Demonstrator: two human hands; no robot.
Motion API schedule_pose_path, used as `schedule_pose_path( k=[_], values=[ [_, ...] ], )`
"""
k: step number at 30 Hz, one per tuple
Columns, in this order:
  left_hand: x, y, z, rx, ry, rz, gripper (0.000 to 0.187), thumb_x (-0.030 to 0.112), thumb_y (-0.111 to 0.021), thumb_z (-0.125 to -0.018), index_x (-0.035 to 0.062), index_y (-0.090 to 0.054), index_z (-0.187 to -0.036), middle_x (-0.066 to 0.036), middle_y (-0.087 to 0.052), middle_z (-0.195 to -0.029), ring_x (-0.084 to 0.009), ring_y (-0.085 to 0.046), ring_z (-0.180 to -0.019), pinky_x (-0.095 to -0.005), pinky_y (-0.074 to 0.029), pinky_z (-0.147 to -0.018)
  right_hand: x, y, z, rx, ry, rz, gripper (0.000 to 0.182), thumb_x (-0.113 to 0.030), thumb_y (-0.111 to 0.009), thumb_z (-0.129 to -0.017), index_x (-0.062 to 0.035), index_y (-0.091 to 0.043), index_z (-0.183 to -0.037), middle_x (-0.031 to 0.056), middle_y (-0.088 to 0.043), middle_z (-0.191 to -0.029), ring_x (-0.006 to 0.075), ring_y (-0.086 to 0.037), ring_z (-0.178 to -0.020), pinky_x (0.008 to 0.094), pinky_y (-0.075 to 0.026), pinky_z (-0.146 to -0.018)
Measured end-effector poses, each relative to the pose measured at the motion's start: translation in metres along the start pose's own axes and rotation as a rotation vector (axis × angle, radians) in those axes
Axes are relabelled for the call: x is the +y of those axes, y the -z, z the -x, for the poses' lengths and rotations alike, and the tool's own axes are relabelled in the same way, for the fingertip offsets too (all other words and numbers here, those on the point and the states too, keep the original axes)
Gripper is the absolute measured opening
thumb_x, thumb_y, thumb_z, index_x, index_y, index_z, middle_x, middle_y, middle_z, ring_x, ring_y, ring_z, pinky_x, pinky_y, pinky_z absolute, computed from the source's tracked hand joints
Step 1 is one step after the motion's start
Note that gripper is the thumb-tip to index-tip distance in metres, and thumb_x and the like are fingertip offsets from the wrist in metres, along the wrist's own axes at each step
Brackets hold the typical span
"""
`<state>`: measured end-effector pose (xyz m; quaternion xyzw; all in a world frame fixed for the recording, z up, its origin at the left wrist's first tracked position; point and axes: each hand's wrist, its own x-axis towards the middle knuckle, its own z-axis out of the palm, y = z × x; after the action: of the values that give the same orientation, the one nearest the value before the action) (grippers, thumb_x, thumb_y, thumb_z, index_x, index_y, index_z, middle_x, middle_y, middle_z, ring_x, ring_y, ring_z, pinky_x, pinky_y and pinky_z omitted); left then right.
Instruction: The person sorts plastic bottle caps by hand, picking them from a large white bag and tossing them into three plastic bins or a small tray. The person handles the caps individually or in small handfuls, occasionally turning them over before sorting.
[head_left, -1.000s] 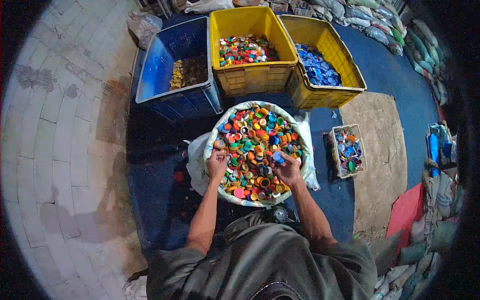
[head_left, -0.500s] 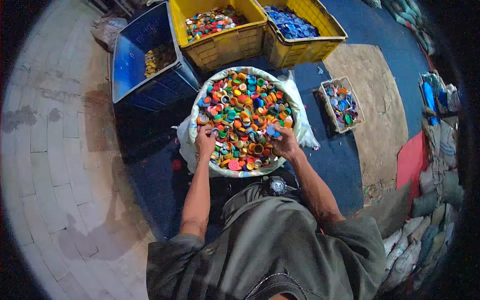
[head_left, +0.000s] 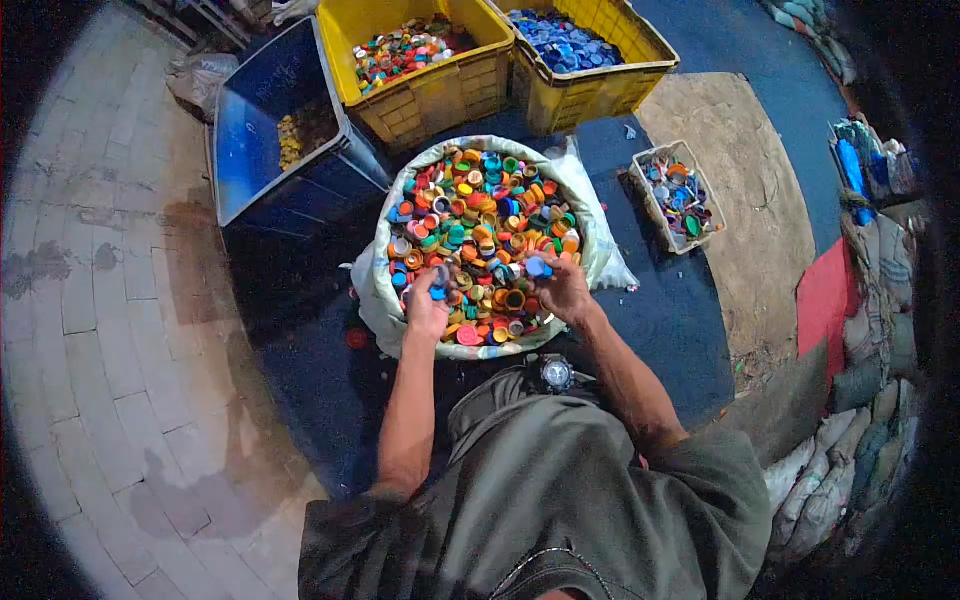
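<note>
Both hands have lifted: left hand (head_left: 430,308) and right hand (head_left: 560,285) are each pinching blue caps (head_left: 536,267) with closed fingers over the sack (head_left: 385,315).

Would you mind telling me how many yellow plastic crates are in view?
2. One yellow plastic crate of mixed-colour caps stands beyond the sack; the other yellow plastic crate of blue caps is beside it on the right. Others may lie outside the frame.
</note>
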<state>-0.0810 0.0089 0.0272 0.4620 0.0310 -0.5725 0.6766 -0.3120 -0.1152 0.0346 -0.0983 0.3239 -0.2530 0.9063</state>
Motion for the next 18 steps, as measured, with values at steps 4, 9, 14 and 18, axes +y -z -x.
schedule_pose_path(
  k=[4, 9, 14, 18],
  values=[
    [-0.013, -0.025, -0.004, -0.081, 0.062, 0.081, 0.023, 0.014, -0.045, -0.089, 0.0029, -0.055, -0.105, -0.014, -0.065, -0.101, -0.0227, -0.062, -0.077, -0.0353, -0.052, -0.065, 0.001, -0.006, 0.004, -0.021, 0.030, -0.062, 0.037, -0.013, -0.054, -0.082, 0.0038, -0.053, -0.115, 0.0153, -0.059, -0.109, 0.0283, -0.060, -0.098, 0.0356, -0.050, -0.088],
    [-0.033, -0.041, -0.025, -0.254, 0.070, 0.050, 0.029, 0.009, -0.041, -0.087, 0.0027, -0.052, -0.113, -0.014, -0.061, -0.104, -0.0252, -0.062, -0.084, -0.0373, -0.054, -0.070, 0.003, 0.000, 0.002, -0.070, 0.091, -0.093, 0.050, -0.011, -0.051, -0.071, 0.0064, -0.052, -0.118, 0.0210, -0.055, -0.117, 0.0341, -0.054, -0.110, 0.0377, -0.047, -0.092],
    [-0.035, -0.074, -0.034, -0.153, 0.140, 0.206, 0.029, 0.014, -0.048, -0.084, -0.0027, -0.056, -0.106, -0.015, -0.063, -0.099, -0.0277, -0.062, -0.088, -0.0411, -0.052, -0.078, -0.006, 0.001, 0.005, -0.003, 0.052, -0.175, 0.051, -0.008, -0.049, -0.071, 0.0048, -0.048, -0.120, 0.0172, -0.055, -0.113, 0.0292, -0.056, -0.105, 0.0373, -0.048, -0.092],
    [-0.031, -0.103, -0.077, -0.114, 0.205, 0.289, 0.032, 0.022, -0.051, -0.087, -0.0064, -0.055, -0.100, -0.019, -0.061, -0.097, -0.0324, -0.058, -0.093, -0.0445, -0.049, -0.090, -0.033, 0.003, -0.015, 0.003, 0.161, -0.148, 0.035, -0.011, -0.046, -0.073, 0.0015, -0.056, -0.104, 0.0134, -0.059, -0.100, 0.0264, -0.058, -0.092, 0.0341, -0.049, -0.089]
  ],
)
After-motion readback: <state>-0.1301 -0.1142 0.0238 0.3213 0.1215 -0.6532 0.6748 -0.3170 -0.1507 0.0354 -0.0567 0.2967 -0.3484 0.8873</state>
